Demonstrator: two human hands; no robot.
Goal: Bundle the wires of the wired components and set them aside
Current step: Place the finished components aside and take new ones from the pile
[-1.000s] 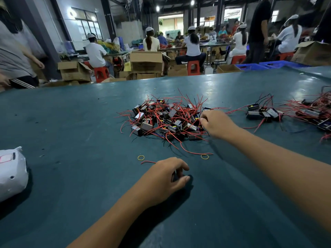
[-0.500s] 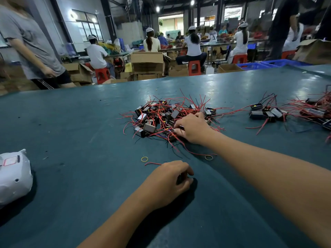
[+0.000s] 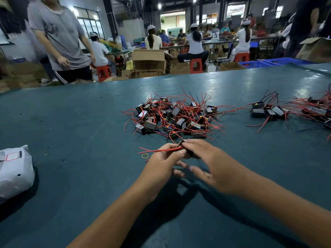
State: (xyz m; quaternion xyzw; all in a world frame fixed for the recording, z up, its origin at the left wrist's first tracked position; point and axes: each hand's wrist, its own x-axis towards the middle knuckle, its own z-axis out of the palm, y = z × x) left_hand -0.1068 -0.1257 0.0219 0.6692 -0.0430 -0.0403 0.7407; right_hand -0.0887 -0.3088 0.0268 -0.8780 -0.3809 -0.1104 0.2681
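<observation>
A heap of small black box components with red wires [image 3: 172,117] lies in the middle of the green table [image 3: 71,176]. Just in front of it, both hands meet above the table. My right hand [image 3: 211,167] pinches a small black component [image 3: 186,149] between thumb and fingertips. My left hand [image 3: 161,165] holds that component's red wires [image 3: 157,150], which stick out to the left. A yellow rubber band [image 3: 145,155] lies on the table just left of my left hand.
More wired components [image 3: 268,110] lie at the right, with a further red tangle [image 3: 318,110] at the right edge. A white plastic bag [image 3: 15,170] sits at the left edge. A person in a grey shirt [image 3: 59,38] stands beyond the far table edge, by cardboard boxes [image 3: 148,59].
My right hand pulled one component out of the heap and brought it toward me. My left hand rose from the table and took hold of its wires. The person in grey moved right.
</observation>
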